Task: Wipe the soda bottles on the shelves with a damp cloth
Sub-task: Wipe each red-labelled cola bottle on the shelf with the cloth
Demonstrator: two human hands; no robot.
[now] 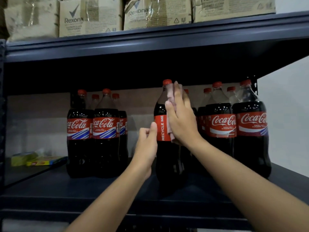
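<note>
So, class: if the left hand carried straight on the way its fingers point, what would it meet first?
The left hand points up and slightly right; its thumb already touches the red label of the middle soda bottle. Going on, it would probably slide up that bottle's side, though depth is unclear.
</note>
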